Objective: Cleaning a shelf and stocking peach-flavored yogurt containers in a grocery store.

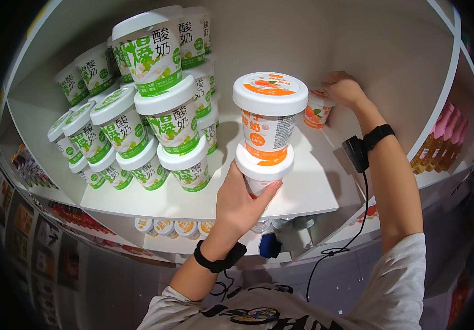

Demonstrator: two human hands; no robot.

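Two white-lidded yogurt cups with orange print are stacked in front of me. My left hand grips the lower cup, thumb across its front, near the shelf's front edge. Upright on that lid stands the upper cup. At the back right, my right hand has its fingers bent over the lid of a third orange-printed cup, beside the side wall. Part of that grip is hidden. To the left, several green-printed yogurt cups stand in stacked rows on the same white shelf.
A side panel bounds the compartment on the right; bottles with pink tops stand beyond it. Lidded cups occupy the shelf below. A black cable hangs from the device on my right wrist.
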